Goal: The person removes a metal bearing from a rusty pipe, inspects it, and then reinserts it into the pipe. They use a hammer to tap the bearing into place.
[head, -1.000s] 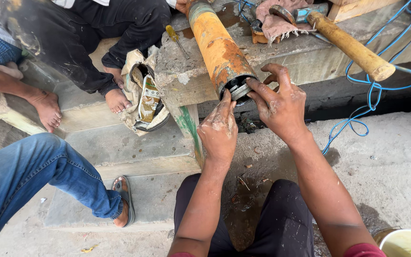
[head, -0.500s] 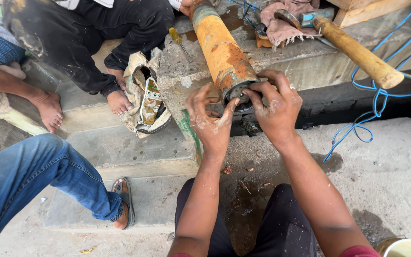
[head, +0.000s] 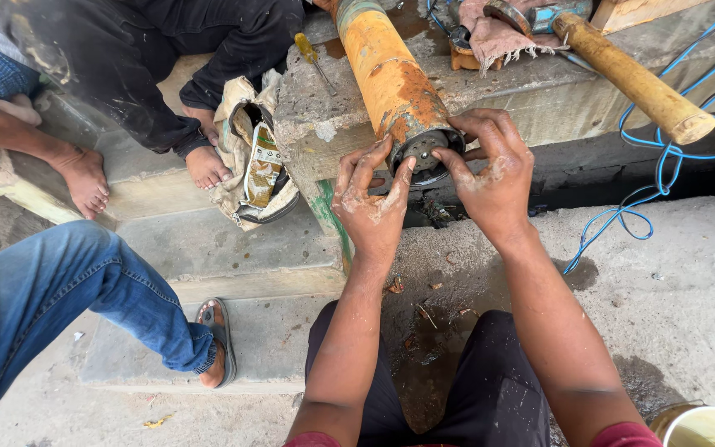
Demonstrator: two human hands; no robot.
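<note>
A rusty orange metal cylinder [head: 388, 79] lies across a concrete ledge [head: 531, 83], its open dark end [head: 425, 155] facing me. My left hand [head: 371, 205], smeared with pale grime, has its fingers spread on the left rim of that end. My right hand [head: 494, 175] cups the right rim, thumb and fingers curled around it. Both hands press on the end piece from opposite sides. My dark trousers [head: 473, 389] show below.
A wooden-handled hammer [head: 632, 79] and a dirty rag [head: 500, 37] lie on the ledge, with a blue cable [head: 664, 178] looping down its right side. A screwdriver [head: 312, 56] and a cloth bag [head: 258, 161] sit left. Other people's legs [head: 59, 290] and bare feet [head: 84, 178] are at the left.
Both hands have closed in on the cylinder's end; the left hand rose from below the rim to its left side, and the right hand's fingers wrapped further around it.
</note>
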